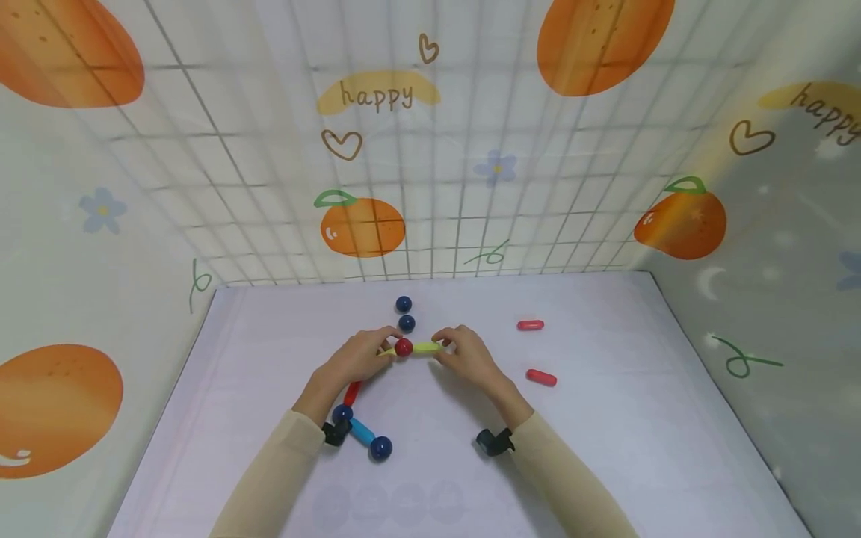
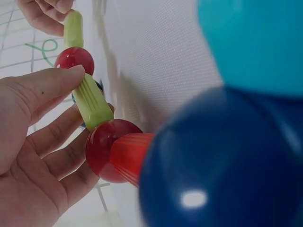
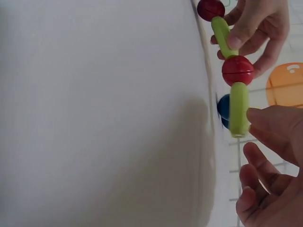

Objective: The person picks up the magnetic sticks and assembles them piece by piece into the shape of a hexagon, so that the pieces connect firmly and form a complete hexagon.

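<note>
My left hand (image 1: 359,355) pinches a yellow-green ridged rod (image 2: 93,101) between two red balls. The farther red ball (image 1: 403,347) bears a second yellow-green rod (image 1: 427,347), whose free end my right hand (image 1: 471,362) pinches between thumb and finger. From the nearer red ball (image 2: 102,156), covered by my left hand in the head view, a red rod (image 1: 352,393) runs to a dark blue ball (image 1: 342,413). A light blue rod (image 1: 362,432) links that ball to another dark blue ball (image 1: 380,448) at the chain's near end.
Two loose dark blue balls, a far one (image 1: 403,304) and a nearer one (image 1: 406,323), lie just beyond my hands. To the right are two loose red rods, one farther (image 1: 531,325) and one nearer (image 1: 541,377). A patterned curtain (image 1: 430,164) rises behind the white table (image 1: 605,448).
</note>
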Tool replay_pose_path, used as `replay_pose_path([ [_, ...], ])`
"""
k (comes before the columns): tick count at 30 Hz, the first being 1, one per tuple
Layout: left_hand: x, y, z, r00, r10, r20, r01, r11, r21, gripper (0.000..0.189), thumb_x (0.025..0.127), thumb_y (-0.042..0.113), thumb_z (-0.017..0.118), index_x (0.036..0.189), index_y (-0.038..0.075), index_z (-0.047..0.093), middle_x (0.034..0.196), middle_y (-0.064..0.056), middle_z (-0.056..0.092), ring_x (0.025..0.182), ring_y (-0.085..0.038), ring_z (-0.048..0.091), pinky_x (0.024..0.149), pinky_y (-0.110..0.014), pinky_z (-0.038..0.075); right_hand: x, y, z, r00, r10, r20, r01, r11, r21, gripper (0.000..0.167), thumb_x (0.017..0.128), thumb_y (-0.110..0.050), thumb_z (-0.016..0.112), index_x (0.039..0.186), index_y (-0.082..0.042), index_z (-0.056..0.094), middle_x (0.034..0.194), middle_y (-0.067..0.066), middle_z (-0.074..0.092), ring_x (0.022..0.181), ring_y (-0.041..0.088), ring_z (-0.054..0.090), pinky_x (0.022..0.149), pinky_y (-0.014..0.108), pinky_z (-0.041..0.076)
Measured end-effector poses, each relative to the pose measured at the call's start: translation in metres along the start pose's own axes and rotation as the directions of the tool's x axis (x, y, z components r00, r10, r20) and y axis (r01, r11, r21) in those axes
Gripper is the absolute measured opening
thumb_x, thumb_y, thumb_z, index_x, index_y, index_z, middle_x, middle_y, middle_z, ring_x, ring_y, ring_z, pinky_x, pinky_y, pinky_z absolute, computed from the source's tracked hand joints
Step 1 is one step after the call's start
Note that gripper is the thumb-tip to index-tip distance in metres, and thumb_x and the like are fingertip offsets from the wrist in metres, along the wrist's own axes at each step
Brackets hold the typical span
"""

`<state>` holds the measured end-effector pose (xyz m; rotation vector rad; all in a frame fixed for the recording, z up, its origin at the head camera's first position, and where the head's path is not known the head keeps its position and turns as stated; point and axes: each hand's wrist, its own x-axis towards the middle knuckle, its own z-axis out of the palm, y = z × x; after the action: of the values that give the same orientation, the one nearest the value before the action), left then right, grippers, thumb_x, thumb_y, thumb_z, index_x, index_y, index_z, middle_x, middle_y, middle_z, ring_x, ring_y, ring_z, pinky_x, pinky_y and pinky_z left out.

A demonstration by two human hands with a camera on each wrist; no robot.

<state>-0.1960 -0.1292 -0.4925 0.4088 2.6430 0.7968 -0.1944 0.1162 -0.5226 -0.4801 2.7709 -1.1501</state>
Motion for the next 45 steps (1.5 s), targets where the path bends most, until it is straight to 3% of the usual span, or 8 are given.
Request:
replay_pose_path([
  [4,-0.001,-0.001,0.001,1.0,-0.021,-0.01,0.02,1.0,-0.01,0.046,0.094,0.017,0.071,0.137,0.026,0.058,0.109,-0.004,0.068,0.097,-0.022,0.063,0.087,-0.043,0.054,-0.004,-0.001,-0.004,1.0,-0.006,-0.01,0.006,1.0,0.014,0.027,0.091,-0.016,0.074,0.117,-0.012,0.071,0.103,0.008,0.064,0.084,0.02,0.055,0.074,0.035,0.049],
  [11,-0.001,-0.005,0.002,1.0,-0.002,-0.017,0.002,0.999,-0.035,0.043,0.094,0.017,0.071,0.135,0.025,0.059,0.107,-0.003,0.069,0.095,-0.02,0.063,0.084,-0.042,0.054,0.002,0.003,0.002,0.999,-0.024,0.035,0.023,0.999,0.027,0.034,0.093,-0.015,0.072,0.126,-0.01,0.067,0.112,0.007,0.067,0.092,0.02,0.058,0.08,0.036,0.051],
  [22,0.0,-0.008,0.002,0.999,-0.038,-0.031,0.036,0.997,-0.068,0.045,0.095,0.015,0.067,0.138,0.024,0.057,0.102,-0.003,0.069,0.084,-0.019,0.062,0.076,-0.036,0.055,0.008,-0.003,0.009,0.997,-0.015,0.071,0.013,1.0,0.028,0.027,0.091,-0.01,0.072,0.119,-0.01,0.069,0.102,0.005,0.068,0.084,0.018,0.059,0.078,0.035,0.052],
  [34,-0.006,-0.01,-0.001,0.995,-0.094,-0.01,0.091,0.976,-0.198,0.048,0.096,0.015,0.068,0.14,0.02,0.052,0.11,-0.011,0.067,0.061,-0.021,0.064,0.054,-0.031,0.054,0.019,-0.008,0.016,0.999,-0.033,0.025,0.032,0.999,0.023,0.028,0.089,-0.007,0.073,0.117,-0.008,0.069,0.099,0.008,0.067,0.081,0.019,0.06,0.075,0.035,0.052],
  [45,-0.008,-0.015,0.001,0.995,-0.096,0.012,0.096,0.971,-0.22,0.049,0.095,0.018,0.069,0.14,0.014,0.05,0.099,-0.007,0.067,0.07,-0.019,0.064,0.059,-0.03,0.053,0.024,-0.008,0.023,0.999,-0.036,0.011,0.036,0.999,-0.002,0.019,0.09,-0.006,0.071,0.109,-0.009,0.073,0.091,0.004,0.061,0.079,0.017,0.054,0.071,0.031,0.049],
])
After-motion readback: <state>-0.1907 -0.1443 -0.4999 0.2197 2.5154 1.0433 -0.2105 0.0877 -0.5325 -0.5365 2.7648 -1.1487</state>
